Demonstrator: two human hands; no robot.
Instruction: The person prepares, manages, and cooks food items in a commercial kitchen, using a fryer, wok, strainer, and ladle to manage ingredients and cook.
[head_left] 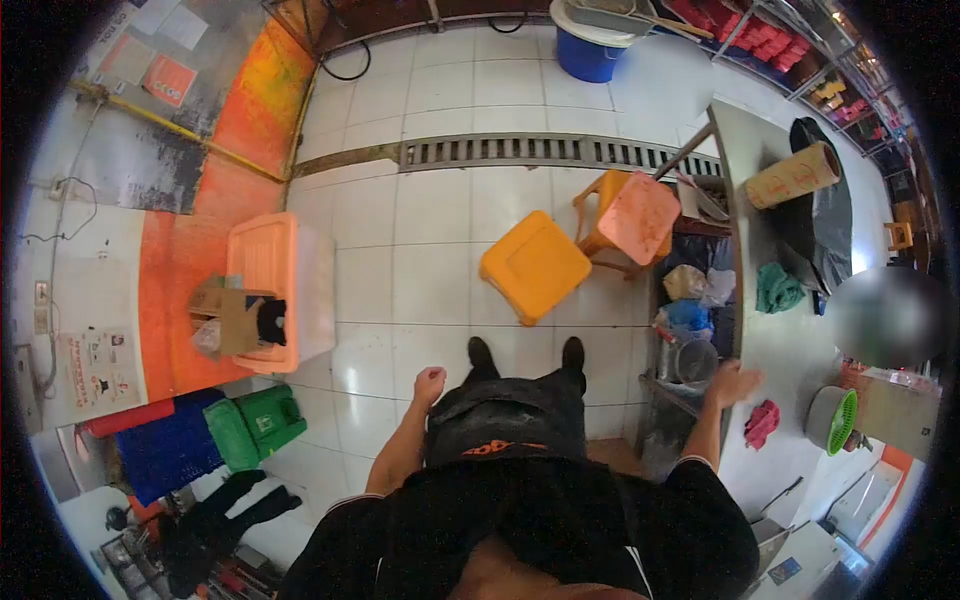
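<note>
My left hand (430, 385) hangs beside my left thigh over the tiled floor, its fingers curled into a loose fist with nothing showing in them. Out to the side, my right hand (735, 384) is at the near edge of the metal table (772, 345), fingers stretched towards the tabletop and slightly blurred. Closest to it on the table lies a crumpled pink cloth (762, 424). A clear plastic container (697, 360) stands on the shelf below, just beyond that hand. Farther along the tabletop is a green cloth (778, 289).
Ahead stand a yellow stool (536, 266) and a pink-topped stool (640, 217). A lidded plastic box (312, 300) carries an open carton (240, 322) on the left. A floor drain (520, 150) crosses farther off. A roll (793, 176) and green basket (846, 420) are right.
</note>
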